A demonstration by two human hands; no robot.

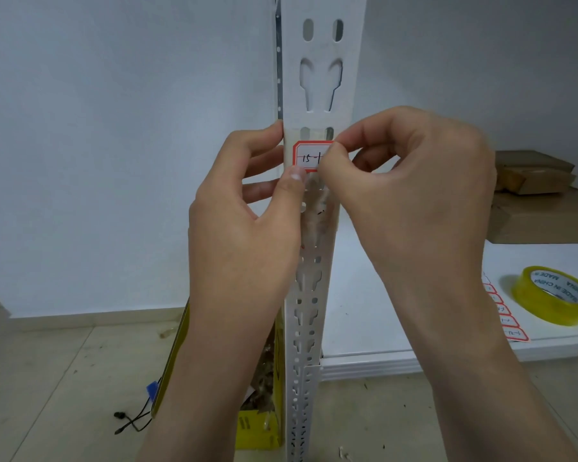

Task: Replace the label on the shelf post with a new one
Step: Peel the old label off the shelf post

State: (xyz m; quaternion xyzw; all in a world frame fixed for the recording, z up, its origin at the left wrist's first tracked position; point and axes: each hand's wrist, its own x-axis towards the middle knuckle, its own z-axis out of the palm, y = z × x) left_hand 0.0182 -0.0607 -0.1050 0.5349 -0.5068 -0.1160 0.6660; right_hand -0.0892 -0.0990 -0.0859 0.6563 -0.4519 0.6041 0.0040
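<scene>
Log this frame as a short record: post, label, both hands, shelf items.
post: white, slotted, upright
label: red-bordered, stuck on post, writing partly covered
left hand: holds post, thumb at label's lower edge
right hand: pinches label's right side
shelf: tape roll, label sheet, boxes

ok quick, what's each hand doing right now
Left hand: grips the post, thumb pressing the label at its lower left corner.
Right hand: fingers curled, pinching the label's right edge.
</scene>
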